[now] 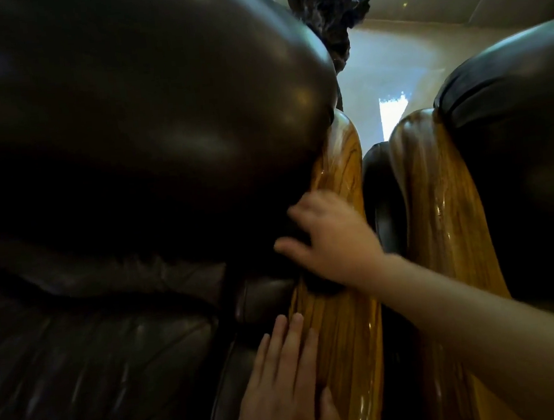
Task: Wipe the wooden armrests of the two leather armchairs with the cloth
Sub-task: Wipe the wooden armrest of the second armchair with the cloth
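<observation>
Your right hand is mid-frame, pressed down on the wooden armrest of the left armchair. Fingers are spread, thumb reaching twd the dark leather. There's a dark wad under the palm, prob the cloth, only a bit shows at the heel of the hand, so can't tell how it's folded. Your left hand lies flat at lower centre, fingers together and straight, resting on the inner edge of the same armrest where wood meets cushion, holding nothing.

Handling: the cloth looks soft, limp and light, so keep it bunched under the palm, not pinched at a corner, or it'll likely drag out from under you. The wood is glossy, lacquered and rigid (streaks of glare all along it), so expect the cloth to slide easily; press w/ a flat palm. The edges curve over, so wrap the fingers round the sides.

The second armrest, on the right armchair, sits just beside the first, w/ a dark narrow gap btwn them. No cloth on it now.
</observation>
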`<state>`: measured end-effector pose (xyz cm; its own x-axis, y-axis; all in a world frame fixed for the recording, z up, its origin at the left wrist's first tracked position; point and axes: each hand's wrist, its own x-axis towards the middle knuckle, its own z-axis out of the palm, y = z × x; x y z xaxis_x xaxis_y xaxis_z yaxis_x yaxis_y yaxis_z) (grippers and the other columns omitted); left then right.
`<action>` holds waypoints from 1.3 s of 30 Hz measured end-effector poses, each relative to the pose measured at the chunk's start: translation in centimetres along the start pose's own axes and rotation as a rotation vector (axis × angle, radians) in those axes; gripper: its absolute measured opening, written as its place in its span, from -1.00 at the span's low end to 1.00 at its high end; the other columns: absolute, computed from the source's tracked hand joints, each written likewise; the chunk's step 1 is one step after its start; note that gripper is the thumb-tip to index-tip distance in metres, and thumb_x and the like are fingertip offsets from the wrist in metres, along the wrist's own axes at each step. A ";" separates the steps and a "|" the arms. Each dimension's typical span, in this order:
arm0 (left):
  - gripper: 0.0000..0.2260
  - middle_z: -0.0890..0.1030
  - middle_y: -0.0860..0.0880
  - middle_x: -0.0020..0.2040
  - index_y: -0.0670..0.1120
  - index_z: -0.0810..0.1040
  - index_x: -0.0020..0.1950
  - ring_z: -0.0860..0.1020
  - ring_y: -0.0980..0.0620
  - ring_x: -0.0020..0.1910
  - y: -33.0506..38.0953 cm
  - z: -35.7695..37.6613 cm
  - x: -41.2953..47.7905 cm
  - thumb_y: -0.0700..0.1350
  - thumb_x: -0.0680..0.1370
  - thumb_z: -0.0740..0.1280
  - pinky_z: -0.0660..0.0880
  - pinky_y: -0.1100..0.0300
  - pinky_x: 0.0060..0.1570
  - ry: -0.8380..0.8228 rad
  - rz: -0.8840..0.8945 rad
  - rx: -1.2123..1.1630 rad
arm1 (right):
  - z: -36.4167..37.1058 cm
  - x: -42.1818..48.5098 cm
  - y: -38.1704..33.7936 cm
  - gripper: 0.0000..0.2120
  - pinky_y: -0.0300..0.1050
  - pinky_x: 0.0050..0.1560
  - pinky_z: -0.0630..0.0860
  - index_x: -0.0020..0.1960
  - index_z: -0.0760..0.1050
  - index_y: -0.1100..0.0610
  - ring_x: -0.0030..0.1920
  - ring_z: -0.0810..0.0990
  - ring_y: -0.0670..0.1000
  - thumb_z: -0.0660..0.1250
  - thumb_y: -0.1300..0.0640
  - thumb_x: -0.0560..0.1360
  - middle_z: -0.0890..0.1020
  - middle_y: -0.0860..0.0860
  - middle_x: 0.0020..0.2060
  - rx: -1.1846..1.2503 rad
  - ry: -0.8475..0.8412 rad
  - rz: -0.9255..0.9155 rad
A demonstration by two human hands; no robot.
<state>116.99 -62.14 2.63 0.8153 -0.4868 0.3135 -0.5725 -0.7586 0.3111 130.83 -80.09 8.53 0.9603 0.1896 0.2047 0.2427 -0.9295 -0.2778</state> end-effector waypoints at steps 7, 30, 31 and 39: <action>-0.38 0.50 -0.18 0.37 -0.13 0.37 0.38 0.47 -0.25 0.34 0.1 0.1 0.1 0.08 0.36 0.25 0.33 -0.06 0.27 -0.011 0.023 0.010 | -0.7 2.5 4.3 -0.54 0.18 0.41 0.30 0.34 0.54 0.05 0.39 0.38 0.21 0.25 -0.17 0.56 0.52 0.10 0.31 -0.144 -0.027 -0.053; -0.44 0.07 -0.05 0.62 -0.06 0.17 0.56 -0.02 0.04 0.60 0.7 -1.7 -3.3 0.09 0.60 0.14 0.10 0.01 0.52 -0.099 -0.033 -0.135 | 0.7 -7.7 -1.0 -0.50 0.11 0.46 0.27 0.39 0.50 0.02 0.44 0.38 0.17 0.17 -0.23 0.58 0.55 0.04 0.33 -0.175 0.130 0.086; -0.44 0.08 -0.06 0.61 -0.06 0.17 0.56 -0.02 0.02 0.60 0.5 -2.0 -5.2 0.09 0.59 0.16 0.10 0.00 0.51 -0.103 -0.016 -0.125 | 0.9 -8.6 -1.8 -0.49 0.14 0.47 0.29 0.39 0.49 0.00 0.45 0.37 0.17 0.16 -0.26 0.58 0.55 0.03 0.34 -0.191 0.107 0.072; -0.50 0.34 -0.15 0.51 -0.11 0.48 0.40 0.24 -0.11 0.53 -1.6 -2.6 -19.7 0.04 0.49 0.28 0.53 -0.10 0.21 -0.183 0.051 -0.076 | 4.8 -18.8 -11.0 -0.48 0.21 0.49 0.19 0.43 0.41 -0.10 0.52 0.26 0.16 0.10 -0.33 0.59 0.43 0.01 0.46 -0.244 -0.006 -0.115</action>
<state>101.61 -50.18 -1.77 0.7832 -0.5996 0.1644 -0.6127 -0.6994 0.3679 110.75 -71.92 3.27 0.9294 0.2992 0.2161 0.3103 -0.9504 -0.0189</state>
